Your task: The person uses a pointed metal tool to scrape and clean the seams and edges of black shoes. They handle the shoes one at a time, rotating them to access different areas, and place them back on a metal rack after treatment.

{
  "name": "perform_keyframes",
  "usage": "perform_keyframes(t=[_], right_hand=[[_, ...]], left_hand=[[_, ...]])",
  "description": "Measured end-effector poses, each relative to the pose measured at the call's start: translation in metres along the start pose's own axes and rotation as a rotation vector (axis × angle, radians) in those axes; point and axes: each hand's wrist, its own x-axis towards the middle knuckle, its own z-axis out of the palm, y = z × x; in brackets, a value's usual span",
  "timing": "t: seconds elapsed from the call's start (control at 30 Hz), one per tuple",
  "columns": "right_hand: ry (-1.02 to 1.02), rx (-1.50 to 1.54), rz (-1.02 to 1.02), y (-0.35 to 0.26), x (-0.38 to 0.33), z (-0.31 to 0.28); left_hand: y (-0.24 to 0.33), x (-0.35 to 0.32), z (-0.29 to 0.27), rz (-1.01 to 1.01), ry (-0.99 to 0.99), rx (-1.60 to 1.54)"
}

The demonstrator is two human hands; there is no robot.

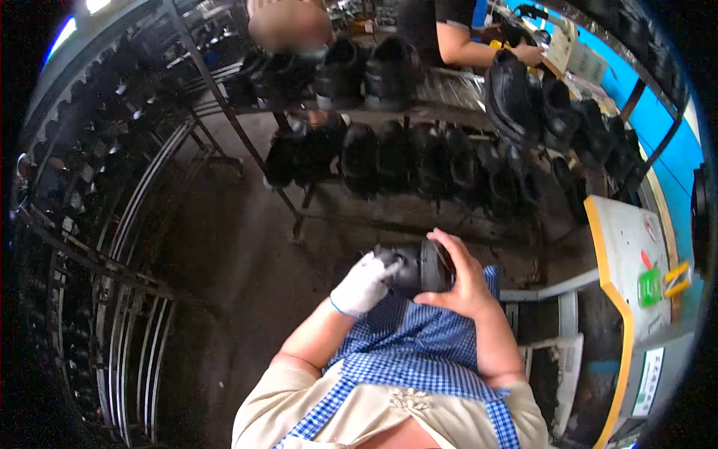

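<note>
A black shoe (410, 271) is held in front of my blue checked apron (426, 322), lying crosswise between my two hands. My left hand (360, 286), in a white glove, has its fingers closed on the shoe's left end; some fingertips are hidden against the dark upper. On the other end, my bare right hand (465, 283) wraps round, its thumb on the near side and its fingers on the far side.
Ahead stands a metal rack with black shoes on an upper shelf (441, 96) and more shoes (404, 157) below. Another rack (134, 217) runs along the left. A white yellow-edged panel (613, 262) carries a green container (649, 288) at right. A co-worker's arm (467, 46) reaches behind the rack.
</note>
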Motion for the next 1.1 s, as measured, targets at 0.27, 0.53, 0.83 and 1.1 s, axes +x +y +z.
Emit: perform_keyframes(t=[0.27, 0.53, 0.83, 1.1], right_hand=[[0.019, -0.179, -0.089, -0.016, -0.001, -0.017], [0.136, -0.407, -0.261, 0.000, -0.009, 0.000], [-0.033, -0.597, -0.266, -0.009, -0.008, -0.013], [0.144, -0.341, -0.160, 0.018, -0.001, -0.002]], left_hand=[[0.026, 0.005, 0.012, -0.357, 0.003, -0.783], [0.020, -0.003, 0.026, -0.347, 0.077, -0.703], [0.009, -0.008, 0.030, -0.363, -0.044, -0.611], [0.022, 0.007, 0.033, -0.357, 0.024, -0.593]])
